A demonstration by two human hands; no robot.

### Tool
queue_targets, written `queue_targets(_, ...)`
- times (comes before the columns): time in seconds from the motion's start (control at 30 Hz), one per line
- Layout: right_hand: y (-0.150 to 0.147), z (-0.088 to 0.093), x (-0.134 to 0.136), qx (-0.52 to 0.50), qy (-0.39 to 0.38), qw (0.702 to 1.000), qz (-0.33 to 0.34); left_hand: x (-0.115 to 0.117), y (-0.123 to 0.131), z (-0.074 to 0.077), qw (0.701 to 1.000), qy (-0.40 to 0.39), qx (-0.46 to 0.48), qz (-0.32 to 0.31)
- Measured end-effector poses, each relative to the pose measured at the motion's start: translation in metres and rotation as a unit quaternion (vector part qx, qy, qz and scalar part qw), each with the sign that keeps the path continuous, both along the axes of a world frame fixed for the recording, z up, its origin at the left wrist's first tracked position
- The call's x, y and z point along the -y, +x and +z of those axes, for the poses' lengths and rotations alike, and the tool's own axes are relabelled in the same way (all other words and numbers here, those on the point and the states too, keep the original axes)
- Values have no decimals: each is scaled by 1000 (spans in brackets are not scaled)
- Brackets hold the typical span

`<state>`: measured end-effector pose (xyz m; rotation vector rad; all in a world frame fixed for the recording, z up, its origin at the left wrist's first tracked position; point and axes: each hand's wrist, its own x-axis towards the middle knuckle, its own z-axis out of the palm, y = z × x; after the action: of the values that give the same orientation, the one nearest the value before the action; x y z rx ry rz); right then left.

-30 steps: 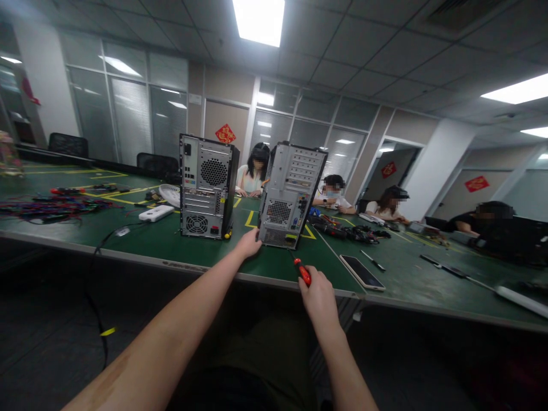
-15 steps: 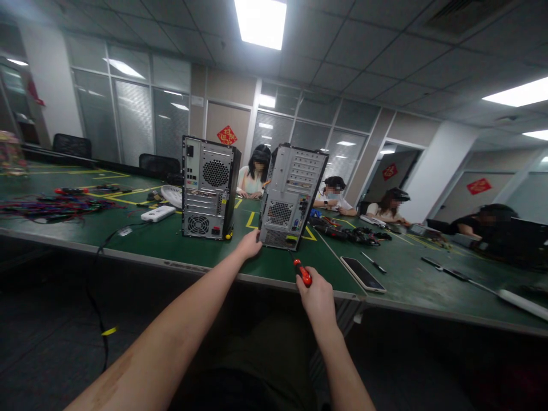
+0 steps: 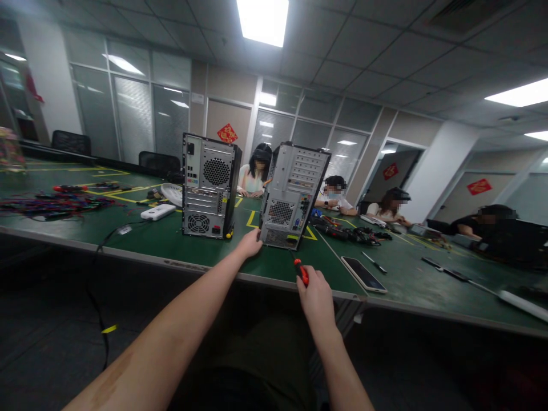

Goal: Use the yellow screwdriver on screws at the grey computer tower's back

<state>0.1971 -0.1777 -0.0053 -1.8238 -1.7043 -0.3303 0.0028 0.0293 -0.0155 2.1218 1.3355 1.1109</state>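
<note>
A grey computer case (image 3: 294, 194) stands on the green table with its back panel facing me, a little tilted in view. My left hand (image 3: 250, 244) grips its lower left edge, the fingertips partly hidden behind the case. A red and black screwdriver (image 3: 302, 270) is closed in my right hand (image 3: 317, 291). Its dark shaft points up to the bottom edge of the back panel; whether the tip touches a screw I cannot make out. To the left stands a second, black-sided computer case (image 3: 208, 188), also back panel forward, touched by neither hand.
A phone (image 3: 363, 274) and a thin pen-like tool (image 3: 374, 262) lie right of my right hand. Black cables (image 3: 353, 233) are heaped behind them. At left are a white power strip (image 3: 158, 212) and tangled coloured wires (image 3: 51, 206). Several people sit across the table.
The screwdriver handle has turned slightly in my right hand, and its fingers have shifted a little. My left hand stays at the case. The view has moved very slightly.
</note>
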Motion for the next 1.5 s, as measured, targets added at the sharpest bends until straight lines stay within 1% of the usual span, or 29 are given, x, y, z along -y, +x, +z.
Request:
queue_targets(0.13,1,-1,-2,-13,2,1000,2,1,0,1,1000,3,-3,0)
queue_targets(0.33,0,-2,-4,-20,-29,999,-28,2,2,2,1000,6,-7,10)
queue_targets(0.47,-4,-3,-5,14,-37,998,-48,2,1,3,1000,3,-3,5)
queue_targets(0.6,-10,-3,-6,66,-62,992,-85,3,1,4,1000,2,-7,10)
queue_targets(0.73,-11,3,-7,101,-91,986,-101,2,2,3,1000,4,-11,5)
queue_targets(0.87,-5,16,-8,157,-103,978,-89,0,4,2,1000,6,-8,1)
queue_targets(1.03,-2,29,-15,265,-132,954,-52,-4,7,2,1000,-6,-2,5)
queue_targets(1.17,-3,36,-21,308,-145,940,-18,-4,8,3,1000,-17,-4,2)
queue_targets(1.27,-3,37,-22,299,-137,944,-19,-4,8,3,1000,-14,-8,7)
queue_targets(1.33,-3,34,-21,277,-127,952,-26,-4,9,3,1000,-11,-13,14)
queue_targets(1.4,-3,29,-19,245,-121,961,-38,-4,10,3,1000,-11,-15,19)
queue_targets(1.5,-4,23,-18,175,-127,973,-78,-4,9,3,1000,-14,-14,19)
